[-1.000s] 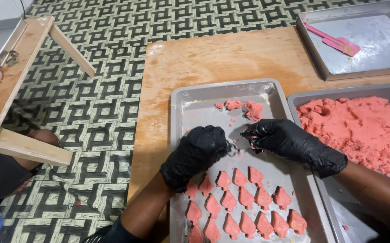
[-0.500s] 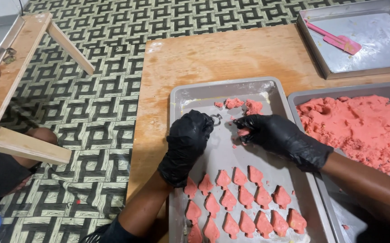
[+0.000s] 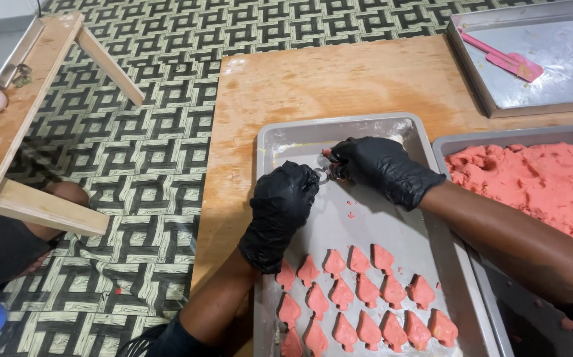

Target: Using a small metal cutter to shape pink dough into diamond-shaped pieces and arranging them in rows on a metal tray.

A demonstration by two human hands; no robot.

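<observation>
Over grey metal baking tray (image 3: 286, 142), black-gloved left hand (image 3: 280, 211) and right hand (image 3: 382, 168) now further up, fingers pinched on small metal cutter (image 3: 323, 175); pink scraps gone from corner.

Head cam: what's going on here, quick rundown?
A person in black gloves works over a metal baking tray on a wooden table. The left hand and right hand meet at a small metal cutter near the tray's far end. Rows of pink cut-out dough shapes lie at the near end. A second tray to the right holds a mass of pink dough. A third tray farther back holds a pink spatula.
</observation>
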